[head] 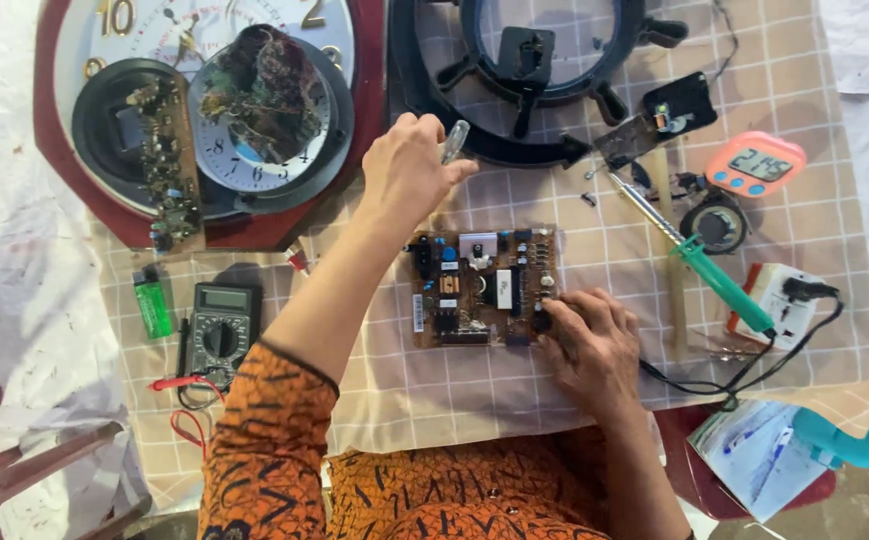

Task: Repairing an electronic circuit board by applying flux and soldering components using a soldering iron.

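Note:
A brown circuit board (482, 286) with several components lies on a checked cloth (614, 245) in front of me. My right hand (588, 345) rests on the board's right lower corner, fingertips touching a dark component. My left hand (409, 170) is raised above the board's upper left corner, closed around a small clear plastic object (454, 141) that sticks out between thumb and fingers. My left sleeve is orange with a black pattern.
A green-handled soldering iron (699, 258) lies right of the board, its cord running to a white socket block (784, 300). A pink digital timer (754, 163), black clock frame (534, 75), clock faces (204, 110), multimeter (221, 322) and green lighter (151, 302) surround it.

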